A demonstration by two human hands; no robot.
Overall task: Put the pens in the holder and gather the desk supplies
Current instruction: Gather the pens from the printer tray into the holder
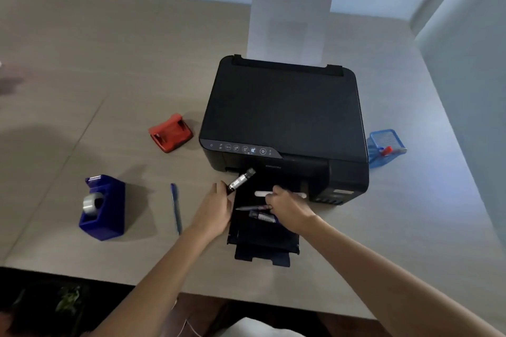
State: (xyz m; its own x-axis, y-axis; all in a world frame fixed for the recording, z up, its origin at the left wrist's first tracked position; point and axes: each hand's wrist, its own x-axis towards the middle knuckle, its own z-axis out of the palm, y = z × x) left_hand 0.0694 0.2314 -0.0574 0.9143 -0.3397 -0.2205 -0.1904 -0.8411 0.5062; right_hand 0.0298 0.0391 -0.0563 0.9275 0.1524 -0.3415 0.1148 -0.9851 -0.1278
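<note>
Black marker (pixel 241 179) gripped in left hand (pixel 216 209); right hand (pixel 287 206) over pens (pixel 253 208).

- Left hand (pixel 216 209) grips a black marker (pixel 241 180), its capped end jutting beyond the fingers.
- Right hand (pixel 287 206) closes on a pen (pixel 250 208) — another marker (pixel 263 217) lies just under its fingers.

Blue mesh holder (pixel 384 145) right of printer; pens on its tray — black marker (pixel 241 180) lifted, blue pen (pixel 176 206) left.
</note>
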